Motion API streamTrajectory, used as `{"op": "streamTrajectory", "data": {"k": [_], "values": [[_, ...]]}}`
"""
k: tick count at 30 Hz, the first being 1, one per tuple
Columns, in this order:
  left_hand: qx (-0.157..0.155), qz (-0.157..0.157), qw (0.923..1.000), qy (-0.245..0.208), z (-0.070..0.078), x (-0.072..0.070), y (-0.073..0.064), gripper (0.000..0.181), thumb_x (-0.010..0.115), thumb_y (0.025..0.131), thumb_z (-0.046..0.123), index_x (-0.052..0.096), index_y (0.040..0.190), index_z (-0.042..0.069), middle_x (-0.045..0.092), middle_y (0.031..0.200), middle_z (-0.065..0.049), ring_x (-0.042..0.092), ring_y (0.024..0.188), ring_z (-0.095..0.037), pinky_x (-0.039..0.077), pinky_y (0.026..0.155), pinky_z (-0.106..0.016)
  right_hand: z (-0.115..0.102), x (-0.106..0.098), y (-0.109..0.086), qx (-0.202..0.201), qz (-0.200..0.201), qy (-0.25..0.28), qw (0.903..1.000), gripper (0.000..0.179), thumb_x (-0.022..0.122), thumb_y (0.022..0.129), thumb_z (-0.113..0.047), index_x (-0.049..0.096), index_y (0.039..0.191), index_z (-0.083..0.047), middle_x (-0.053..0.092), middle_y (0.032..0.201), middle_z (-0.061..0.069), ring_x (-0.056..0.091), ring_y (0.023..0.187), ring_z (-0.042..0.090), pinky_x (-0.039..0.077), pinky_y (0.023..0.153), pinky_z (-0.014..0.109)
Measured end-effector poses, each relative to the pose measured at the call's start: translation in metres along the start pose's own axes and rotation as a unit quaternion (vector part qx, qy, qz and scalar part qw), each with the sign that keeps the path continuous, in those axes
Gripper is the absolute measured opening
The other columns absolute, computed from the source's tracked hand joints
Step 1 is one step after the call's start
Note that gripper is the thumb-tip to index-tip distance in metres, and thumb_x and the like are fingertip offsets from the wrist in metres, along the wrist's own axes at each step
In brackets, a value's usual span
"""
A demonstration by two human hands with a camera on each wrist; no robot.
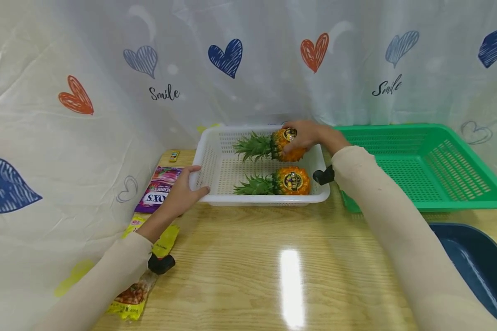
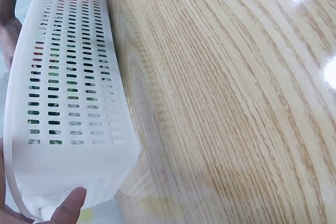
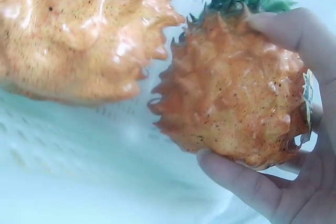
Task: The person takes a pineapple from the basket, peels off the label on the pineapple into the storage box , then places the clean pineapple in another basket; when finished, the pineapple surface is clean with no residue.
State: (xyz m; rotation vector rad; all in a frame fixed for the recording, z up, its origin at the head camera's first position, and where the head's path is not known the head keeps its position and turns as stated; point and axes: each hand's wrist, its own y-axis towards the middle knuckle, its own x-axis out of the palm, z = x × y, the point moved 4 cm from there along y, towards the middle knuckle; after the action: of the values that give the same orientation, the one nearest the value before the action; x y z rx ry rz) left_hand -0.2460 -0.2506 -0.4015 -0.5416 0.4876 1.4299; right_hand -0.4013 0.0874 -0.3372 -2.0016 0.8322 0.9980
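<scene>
A spiky orange pineapple with a green leafy crown (image 3: 231,93), likely stiff, light and best held round its glossy body, is in the far right of a white perforated plastic basket (image 1: 265,199), its body gripped by a person's right hand (image 1: 308,134) while the left hand's (image 1: 183,192) fingers hold the basket's near left corner.

In the head view's centre, an orange pineapple (image 1: 278,143) with a round black-and-gold label lies sideways inside a slotted white basket (image 1: 257,199), gripped by the right hand (image 1: 305,134). A second pineapple (image 1: 282,182), alike in label and colour, lies just below it in the frame, both green crowns pointing left. The left hand (image 1: 183,192) holds the basket's lower-left corner.
</scene>
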Motion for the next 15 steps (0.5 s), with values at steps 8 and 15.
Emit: {"op": "streamTrajectory", "data": {"k": [8,15], "values": [[0.002,-0.002,1.0000,0.004,0.000,0.001,0.000,0.073,0.066,0.094,0.024,0.028,0.155,0.008,0.040,0.150,-0.024,0.049,0.131,-0.043,0.042,0.106,-0.060,-0.005,-0.012,-0.023,-0.015,0.012,-0.017,0.9997,0.093,0.071,0.090,-0.047,0.022,0.161,-0.011,0.020,0.164,0.024,0.050,0.129,0.043,0.051,0.093,0.054],[-0.002,-0.003,1.0000,0.005,-0.004,0.000,0.001,0.074,0.067,0.095,0.024,0.027,0.156,0.009,0.040,0.148,-0.026,0.050,0.129,-0.044,0.044,0.104,-0.060,-0.009,-0.018,-0.039,-0.040,0.028,-0.038,0.9981,0.092,0.073,0.089,-0.047,0.027,0.159,-0.009,0.023,0.163,0.023,0.030,0.145,0.045,0.036,0.110,0.062]]}}
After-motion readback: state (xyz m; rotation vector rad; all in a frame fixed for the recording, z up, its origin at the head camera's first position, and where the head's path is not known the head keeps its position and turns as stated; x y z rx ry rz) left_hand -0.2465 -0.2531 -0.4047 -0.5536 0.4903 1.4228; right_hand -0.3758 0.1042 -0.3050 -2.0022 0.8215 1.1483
